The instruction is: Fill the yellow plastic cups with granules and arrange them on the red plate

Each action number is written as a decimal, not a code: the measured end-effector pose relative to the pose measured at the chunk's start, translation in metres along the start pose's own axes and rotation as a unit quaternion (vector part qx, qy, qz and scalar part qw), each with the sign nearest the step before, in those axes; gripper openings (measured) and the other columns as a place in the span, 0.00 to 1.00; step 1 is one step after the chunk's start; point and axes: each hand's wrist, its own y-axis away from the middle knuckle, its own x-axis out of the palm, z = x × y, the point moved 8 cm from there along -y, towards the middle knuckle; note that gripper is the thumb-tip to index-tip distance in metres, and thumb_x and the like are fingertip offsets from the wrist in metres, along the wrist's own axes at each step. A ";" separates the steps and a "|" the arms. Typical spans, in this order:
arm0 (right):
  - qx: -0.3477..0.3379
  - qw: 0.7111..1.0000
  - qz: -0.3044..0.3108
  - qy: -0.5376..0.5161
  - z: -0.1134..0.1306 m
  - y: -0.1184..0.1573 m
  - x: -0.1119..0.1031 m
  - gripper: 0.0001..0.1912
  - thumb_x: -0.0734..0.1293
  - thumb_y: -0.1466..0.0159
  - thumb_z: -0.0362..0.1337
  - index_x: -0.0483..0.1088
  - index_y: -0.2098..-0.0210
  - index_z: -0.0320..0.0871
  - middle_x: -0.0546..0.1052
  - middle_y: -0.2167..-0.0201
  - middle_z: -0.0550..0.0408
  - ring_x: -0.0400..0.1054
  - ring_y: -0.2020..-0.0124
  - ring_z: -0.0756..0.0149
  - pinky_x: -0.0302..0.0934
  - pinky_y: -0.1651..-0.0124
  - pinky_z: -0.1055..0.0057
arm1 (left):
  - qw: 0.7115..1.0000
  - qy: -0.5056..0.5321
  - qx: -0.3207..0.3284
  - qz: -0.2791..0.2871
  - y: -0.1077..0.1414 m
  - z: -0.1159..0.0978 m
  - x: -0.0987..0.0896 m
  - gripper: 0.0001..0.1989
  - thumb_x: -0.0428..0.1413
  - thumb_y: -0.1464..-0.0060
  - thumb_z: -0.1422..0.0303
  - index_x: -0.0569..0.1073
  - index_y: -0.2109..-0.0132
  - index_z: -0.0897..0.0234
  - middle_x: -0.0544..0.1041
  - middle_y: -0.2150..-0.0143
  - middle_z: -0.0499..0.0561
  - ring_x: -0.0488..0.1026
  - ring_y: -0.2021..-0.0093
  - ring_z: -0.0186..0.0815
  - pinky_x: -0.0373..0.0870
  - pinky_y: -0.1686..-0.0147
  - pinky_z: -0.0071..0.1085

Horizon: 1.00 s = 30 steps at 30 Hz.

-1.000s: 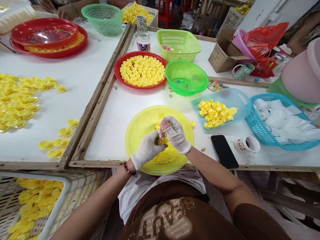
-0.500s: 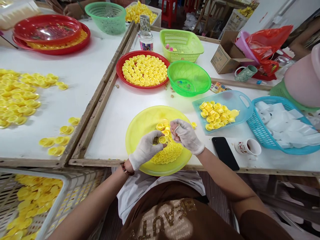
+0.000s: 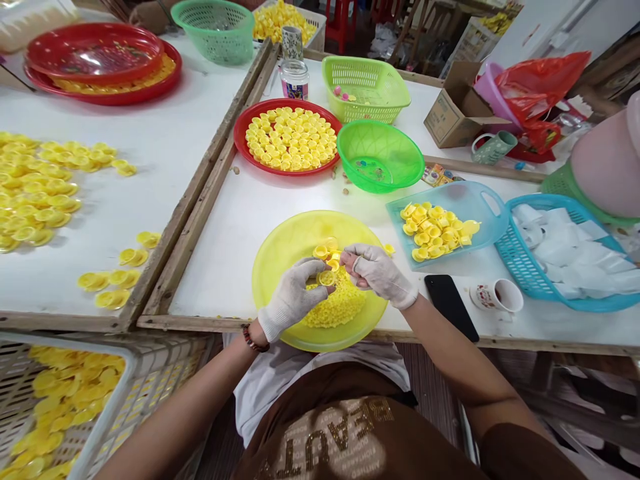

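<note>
My left hand (image 3: 297, 293), in a white glove, pinches a small round yellow plastic cup (image 3: 327, 279) between thumb and fingers, its open side facing up. Just to the right, my right hand (image 3: 377, 270) has its fingertips pressed together; whatever they hold is too small or hidden to name. Its glove leaves some fingertips bare. Both hands are over a yellow basin (image 3: 270, 250), where a heap of tiny yellow pieces (image 3: 335, 312) lies under them. A few more yellow cups (image 3: 321, 252) rest in the basin behind the hands.
A red tray (image 3: 241, 143) of yellow cups and a green basin (image 3: 415, 160) stand behind. To the right are a blue tray (image 3: 480, 230) of cups, a phone (image 3: 450, 307), a mug (image 3: 487, 297) and a blue basket (image 3: 530, 260). A white crate (image 3: 127, 387) stands lower left.
My right hand has shifted slightly right and down, its fingertips still together. My left hand keeps hold of the yellow cup in nearly the same place.
</note>
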 end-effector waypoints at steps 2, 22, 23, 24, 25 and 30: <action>-0.015 0.996 0.017 0.089 -0.003 0.000 0.001 0.14 0.65 0.34 0.47 0.67 0.68 0.44 0.62 0.80 0.64 0.53 0.83 0.76 0.47 0.80 0.76 | 0.998 -0.039 0.038 -0.043 0.004 -0.009 -0.015 0.15 0.63 0.48 0.66 0.77 0.53 0.64 0.75 0.48 0.58 0.73 0.47 0.43 0.70 0.46 0.37; 0.019 0.755 0.225 0.616 -0.069 0.007 0.077 0.20 0.61 0.33 0.52 0.72 0.55 0.41 0.77 0.59 0.44 0.71 0.59 0.56 0.61 0.56 0.61 | 0.869 -0.316 -0.285 -0.254 0.005 0.155 -0.340 0.14 0.59 0.44 0.67 0.71 0.53 0.70 0.68 0.66 0.44 0.62 0.64 0.30 0.62 0.57 0.27; 0.023 0.769 0.223 0.598 -0.070 0.006 0.076 0.18 0.63 0.34 0.51 0.72 0.59 0.43 0.77 0.62 0.46 0.70 0.62 0.57 0.61 0.59 0.63 | 0.871 -0.313 -0.293 -0.242 0.002 0.164 -0.339 0.14 0.60 0.46 0.67 0.71 0.55 0.70 0.67 0.67 0.44 0.61 0.64 0.30 0.61 0.58 0.26; 0.024 0.786 0.219 0.578 -0.069 0.005 0.076 0.16 0.66 0.36 0.51 0.73 0.63 0.44 0.77 0.66 0.48 0.70 0.65 0.59 0.60 0.62 0.64 | 0.871 -0.313 -0.300 -0.230 -0.001 0.172 -0.338 0.14 0.61 0.47 0.67 0.71 0.56 0.69 0.67 0.68 0.44 0.61 0.65 0.30 0.61 0.58 0.26; 0.021 0.806 0.216 0.550 -0.068 0.004 0.076 0.14 0.68 0.38 0.49 0.72 0.68 0.45 0.76 0.69 0.50 0.69 0.68 0.61 0.59 0.65 0.65 | 0.870 -0.314 -0.311 -0.218 -0.003 0.179 -0.338 0.14 0.62 0.48 0.67 0.71 0.56 0.69 0.68 0.68 0.44 0.62 0.65 0.31 0.62 0.58 0.27; 0.078 0.943 0.196 0.258 -0.057 -0.004 0.067 0.14 0.71 0.40 0.46 0.69 0.76 0.45 0.71 0.77 0.56 0.62 0.78 0.69 0.53 0.75 0.70 | 0.866 -0.348 -0.277 -0.229 -0.022 0.161 -0.327 0.16 0.63 0.48 0.64 0.72 0.55 0.68 0.70 0.66 0.47 0.68 0.59 0.39 0.66 0.51 0.38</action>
